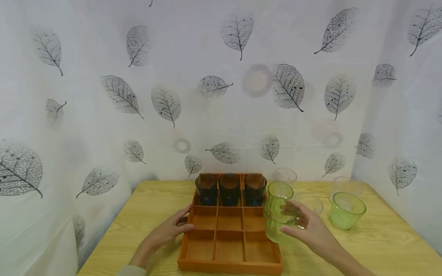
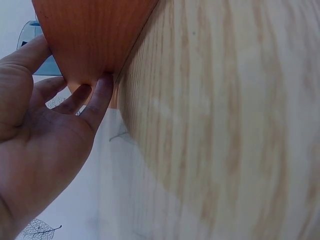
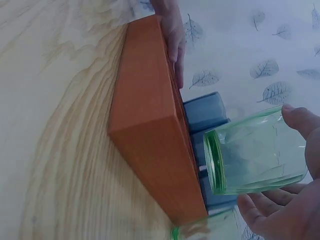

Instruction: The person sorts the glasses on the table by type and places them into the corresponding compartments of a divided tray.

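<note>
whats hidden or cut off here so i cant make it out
Head view: bases of three dark blue transparent tumblers, hidden by the orange-brown wooden tray.
Head view: part of one colourless transparent cup, behind the right hand.
Right wrist view: the rest of the lower green transparent cup, cut off by the bottom edge.

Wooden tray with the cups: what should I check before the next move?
1. Tray steadied: ok, the left hand touches its left side.
2. Tray resting on the table: ok.
3. Dark cups in their own compartments: ok, three along the back row.
4. Green cup held: ok, by the right hand.
5. Held cup not touching the tray: cannot tell.
</note>
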`<state>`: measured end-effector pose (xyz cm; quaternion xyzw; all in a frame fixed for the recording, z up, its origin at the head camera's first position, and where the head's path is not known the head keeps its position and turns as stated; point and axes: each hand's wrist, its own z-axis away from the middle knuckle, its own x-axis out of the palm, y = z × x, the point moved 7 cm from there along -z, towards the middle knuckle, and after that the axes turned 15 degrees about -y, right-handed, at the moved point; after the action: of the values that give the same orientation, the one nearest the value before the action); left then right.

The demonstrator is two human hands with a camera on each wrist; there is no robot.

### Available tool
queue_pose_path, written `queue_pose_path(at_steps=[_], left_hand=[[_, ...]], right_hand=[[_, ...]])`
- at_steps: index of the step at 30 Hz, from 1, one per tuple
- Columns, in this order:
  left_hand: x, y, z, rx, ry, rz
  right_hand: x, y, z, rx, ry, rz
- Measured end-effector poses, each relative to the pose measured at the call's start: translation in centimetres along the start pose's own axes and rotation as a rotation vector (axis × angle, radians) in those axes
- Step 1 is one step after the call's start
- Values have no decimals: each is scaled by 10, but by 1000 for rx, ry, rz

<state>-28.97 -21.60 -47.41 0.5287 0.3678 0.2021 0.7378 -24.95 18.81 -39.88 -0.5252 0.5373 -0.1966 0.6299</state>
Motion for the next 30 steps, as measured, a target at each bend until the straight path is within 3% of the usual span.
queue_pose_path(at_steps=[15, 30], left_hand=[[-1, 0, 1, -4, 12, -24], [-1, 0, 1, -13, 12, -3]], right_hand=[[56, -18, -53, 2, -112, -124], [103, -40, -100, -40, -204, -92]])
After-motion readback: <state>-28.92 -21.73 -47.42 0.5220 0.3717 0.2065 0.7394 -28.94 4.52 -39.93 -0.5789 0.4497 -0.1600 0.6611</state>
